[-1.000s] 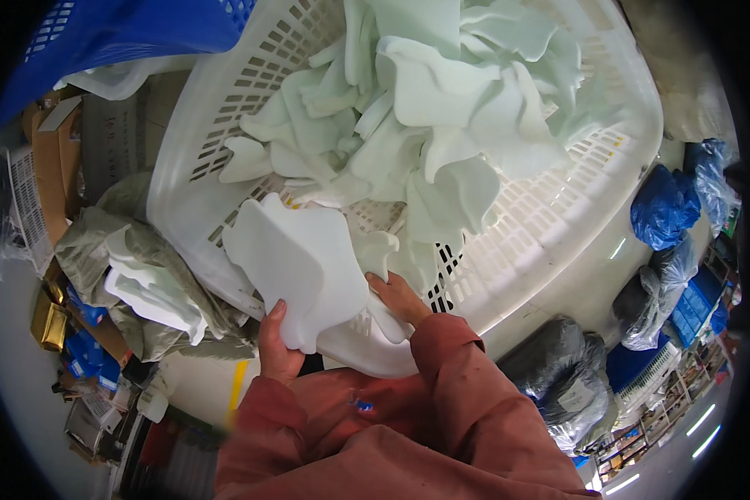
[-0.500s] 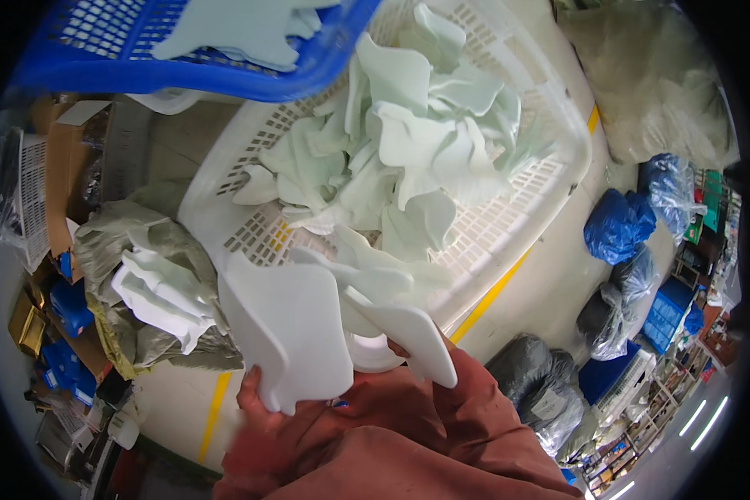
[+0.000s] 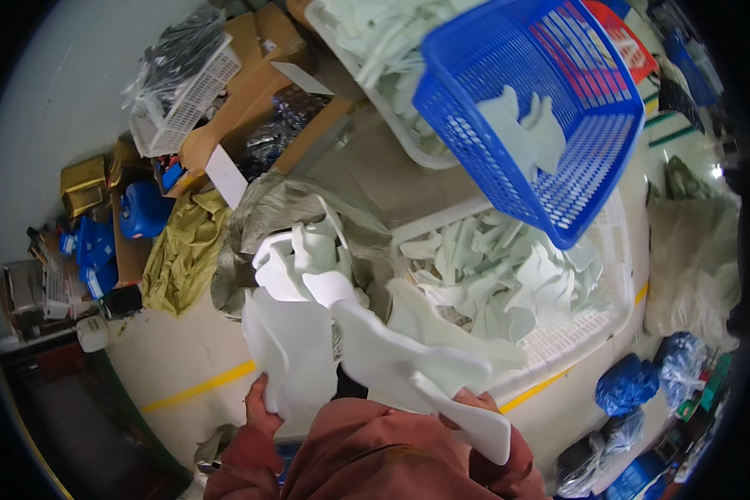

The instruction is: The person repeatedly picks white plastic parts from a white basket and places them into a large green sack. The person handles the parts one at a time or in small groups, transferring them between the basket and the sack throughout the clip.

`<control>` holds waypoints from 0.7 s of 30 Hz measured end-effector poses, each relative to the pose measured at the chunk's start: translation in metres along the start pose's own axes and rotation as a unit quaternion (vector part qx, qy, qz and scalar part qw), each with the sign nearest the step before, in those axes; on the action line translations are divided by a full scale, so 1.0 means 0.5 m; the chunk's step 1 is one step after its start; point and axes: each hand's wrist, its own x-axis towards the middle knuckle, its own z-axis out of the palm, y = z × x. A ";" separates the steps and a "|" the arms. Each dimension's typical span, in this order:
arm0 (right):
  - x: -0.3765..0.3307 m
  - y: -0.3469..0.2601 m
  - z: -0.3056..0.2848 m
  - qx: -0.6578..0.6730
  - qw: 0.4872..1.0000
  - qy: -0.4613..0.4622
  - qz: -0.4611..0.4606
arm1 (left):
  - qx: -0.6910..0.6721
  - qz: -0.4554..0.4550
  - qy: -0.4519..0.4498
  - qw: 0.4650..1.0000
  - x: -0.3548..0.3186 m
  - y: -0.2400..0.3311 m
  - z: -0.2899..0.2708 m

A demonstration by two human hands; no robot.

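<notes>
My left hand (image 3: 262,407) is closed on the lower edge of a smooth white curved panel (image 3: 290,354). My right hand (image 3: 473,402) grips the end of a smaller white curved piece (image 3: 467,421). Longer wavy white pieces (image 3: 404,354) spread between my hands; whether my right hand also holds them I cannot tell. Just beyond the left panel stands an open grey-green woven sack (image 3: 254,221) with several white pieces (image 3: 296,258) in its mouth. To the right, a white perforated basket (image 3: 617,275) holds a heap of pale curved pieces (image 3: 517,279).
A blue basket (image 3: 467,158) with a few pale pieces overhangs the white one. Another pale-filled white bin (image 3: 433,158) stands behind. Cardboard boxes (image 3: 217,137) and a yellow sack (image 3: 183,254) lie left. Blue bags (image 3: 625,385) sit on the right.
The view has swung left, bringing the woven sack nearer the middle. Both hands, still holding white pieces, are now close to the sack, and the pieces between them fan out wider.
</notes>
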 end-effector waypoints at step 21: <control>0.471 0.067 0.204 -0.272 0.918 0.159 -0.240 | 0.110 0.033 -0.051 0.992 0.389 0.016 -0.134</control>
